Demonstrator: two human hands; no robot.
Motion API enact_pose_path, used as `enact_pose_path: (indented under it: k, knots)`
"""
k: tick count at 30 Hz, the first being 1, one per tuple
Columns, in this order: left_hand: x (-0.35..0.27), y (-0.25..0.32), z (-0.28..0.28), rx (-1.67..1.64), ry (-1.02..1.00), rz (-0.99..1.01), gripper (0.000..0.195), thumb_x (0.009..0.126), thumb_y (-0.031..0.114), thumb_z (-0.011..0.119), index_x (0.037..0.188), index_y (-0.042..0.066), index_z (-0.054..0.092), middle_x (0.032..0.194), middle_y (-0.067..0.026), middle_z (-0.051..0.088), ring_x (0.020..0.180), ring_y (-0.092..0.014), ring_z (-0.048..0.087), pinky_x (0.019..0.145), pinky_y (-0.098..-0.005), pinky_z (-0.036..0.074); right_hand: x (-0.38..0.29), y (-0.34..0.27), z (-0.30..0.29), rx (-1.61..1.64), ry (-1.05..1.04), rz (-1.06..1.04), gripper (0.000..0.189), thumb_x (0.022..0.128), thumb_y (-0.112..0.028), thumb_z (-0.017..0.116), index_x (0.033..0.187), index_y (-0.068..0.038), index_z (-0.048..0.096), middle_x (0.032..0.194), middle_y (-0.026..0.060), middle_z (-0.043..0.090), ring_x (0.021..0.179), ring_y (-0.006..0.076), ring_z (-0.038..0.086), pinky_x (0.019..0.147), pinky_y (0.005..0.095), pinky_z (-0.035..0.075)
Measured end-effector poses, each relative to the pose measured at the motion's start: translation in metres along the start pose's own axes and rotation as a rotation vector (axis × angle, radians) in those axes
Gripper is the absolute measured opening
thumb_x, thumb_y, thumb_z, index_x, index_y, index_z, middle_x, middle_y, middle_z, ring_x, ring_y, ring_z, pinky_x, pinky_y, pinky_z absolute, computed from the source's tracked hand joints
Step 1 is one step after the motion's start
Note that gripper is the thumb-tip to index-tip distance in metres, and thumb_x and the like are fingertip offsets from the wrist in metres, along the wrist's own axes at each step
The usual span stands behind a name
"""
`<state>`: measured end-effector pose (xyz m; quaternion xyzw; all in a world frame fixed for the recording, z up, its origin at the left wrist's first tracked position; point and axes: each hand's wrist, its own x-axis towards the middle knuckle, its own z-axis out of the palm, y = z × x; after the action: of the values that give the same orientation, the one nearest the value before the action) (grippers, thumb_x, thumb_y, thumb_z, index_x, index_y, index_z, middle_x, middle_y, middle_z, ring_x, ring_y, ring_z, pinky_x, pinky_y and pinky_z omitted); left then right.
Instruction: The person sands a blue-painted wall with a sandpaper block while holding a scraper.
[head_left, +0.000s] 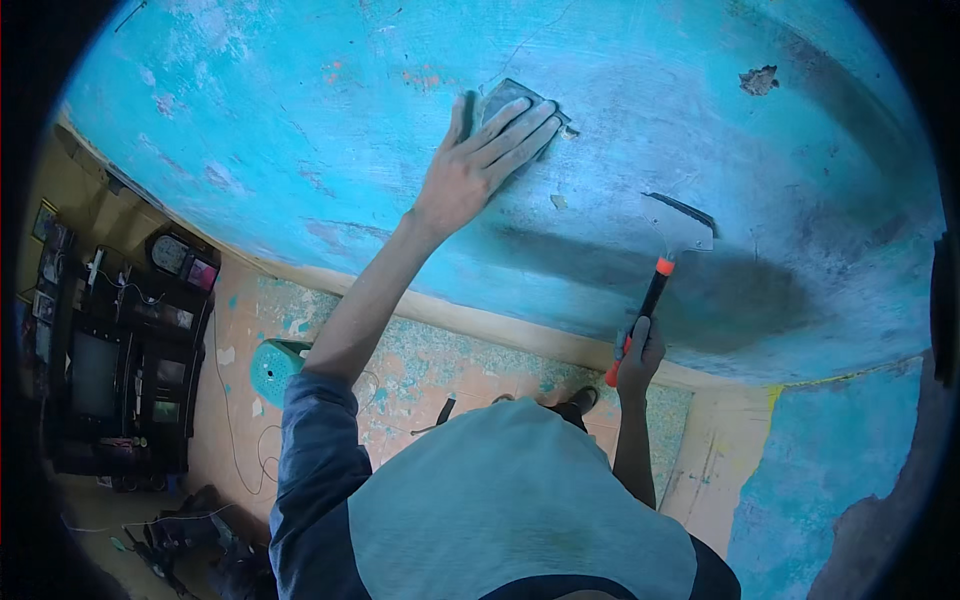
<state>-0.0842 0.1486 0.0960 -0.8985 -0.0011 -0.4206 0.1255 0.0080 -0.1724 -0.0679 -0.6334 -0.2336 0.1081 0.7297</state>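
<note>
My left hand (476, 169) lies flat against a turquoise painted wall (360, 135). Under its fingers it presses a dark grey sheet, apparently sandpaper (504, 97), to the surface; part of the sheet is hidden by the fingers. A small loose paint flake (570, 133) shows beside the sheet's lower right corner. Lower and to the right, my right hand (643, 356) grips a long-handled scraper (660, 281) by its black and red handle. The scraper's wide metal head points up, close to the wall; whether its blade touches is unclear.
Paint chips litter the tiled floor (405, 375) along the wall's base. A turquoise plastic stool (276, 371) stands at left, with a thin cable (232, 435) on the floor nearby. Beyond is a dark cabinet (139, 360) with a television (95, 375). The wall has a chipped hole (759, 80) at upper right.
</note>
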Motion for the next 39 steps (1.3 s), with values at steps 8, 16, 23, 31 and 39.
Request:
enact_pose_path:
  k: [8,16,23,31,39]
  knots:
    - [0.010,-0.002,-0.006,0.048,-0.036,0.038,0.064,0.094,0.017,0.062,0.155,0.028,0.046,0.157,0.0077,0.049,0.145,-0.018,0.045,0.123,-0.0680,0.017,0.002,0.002,-0.001,-0.005,-0.009,-0.006,0.032,0.113,-0.030,0.042,0.103,-0.004,0.059,0.063,-0.0033,0.047,0.047,0.0039,0.039,0.044,0.0222,0.031]
    - [0.008,0.002,-0.001,0.029,0.025,0.023,0.073,0.091,0.001,0.053,0.156,0.032,0.043,0.159,0.0076,0.045,0.147,-0.019,0.043,0.121,-0.0693,0.022,0.001,0.001,-0.003,-0.022,-0.025,-0.004,0.030,0.112,-0.024,0.041,0.111,-0.003,0.063,0.067,-0.0055,0.046,0.052,0.0020,0.038,0.047,0.0220,0.029]
    - [0.008,0.001,0.009,0.085,0.048,0.023,0.065,0.095,0.025,0.053,0.157,0.034,0.040,0.161,0.0093,0.042,0.146,-0.016,0.042,0.120,-0.0681,0.028,0.002,0.005,-0.003,-0.026,-0.013,-0.010,0.031,0.112,-0.027,0.043,0.108,-0.003,0.062,0.066,-0.0045,0.047,0.050,0.0027,0.038,0.046,0.0223,0.030]
    - [-0.016,0.001,0.004,0.004,-0.002,-0.037,0.063,0.094,0.007,0.056,0.154,0.023,0.047,0.156,0.0029,0.050,0.144,-0.024,0.046,0.119,-0.0698,0.025,0.003,0.005,0.000,-0.021,0.025,-0.014,0.032,0.113,-0.029,0.042,0.094,-0.006,0.053,0.063,-0.0026,0.046,0.047,0.0040,0.039,0.044,0.0225,0.031]
    - [-0.024,0.054,-0.030,-0.818,0.509,-0.504,0.049,0.107,-0.004,0.039,0.156,-0.004,0.033,0.133,-0.0250,0.063,0.120,-0.025,0.065,0.102,-0.0362,0.051,-0.004,0.008,-0.004,-0.006,0.074,0.012,0.031,0.111,-0.024,0.044,0.107,0.000,0.063,0.064,-0.0044,0.046,0.052,0.0026,0.038,0.048,0.0225,0.029]
